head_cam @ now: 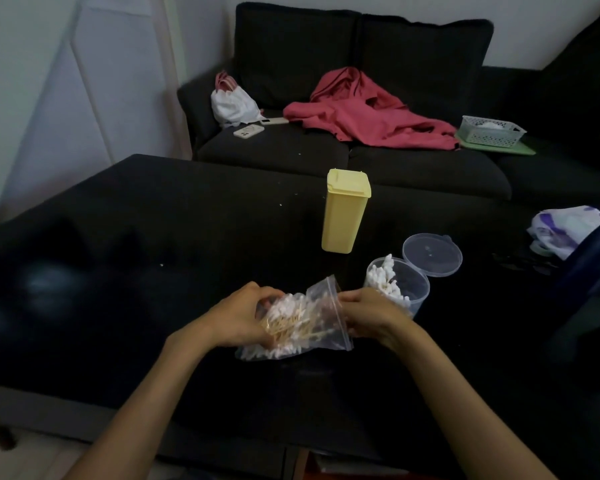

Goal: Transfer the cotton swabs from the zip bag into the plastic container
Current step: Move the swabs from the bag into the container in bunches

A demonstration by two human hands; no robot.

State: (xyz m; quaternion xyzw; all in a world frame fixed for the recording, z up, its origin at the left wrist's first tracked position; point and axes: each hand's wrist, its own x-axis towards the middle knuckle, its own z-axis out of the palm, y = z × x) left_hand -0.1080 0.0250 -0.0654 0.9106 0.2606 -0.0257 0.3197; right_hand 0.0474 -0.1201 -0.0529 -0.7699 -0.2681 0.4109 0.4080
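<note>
Clear zip bag (321,318) at lower centre of frame, crumpled, packed with cotton swabs (288,318), white tips and pale wooden sticks. Bag held just above black tabletop (153,237). Left hand (238,318) curled around bag's left side, grip clamped on bag and swabs. Right hand (368,315) pinches bag's right edge. Round clear plastic container (397,284) just right of bag, partly filled with swabs, hinged lid (432,254) open behind it.
</note>
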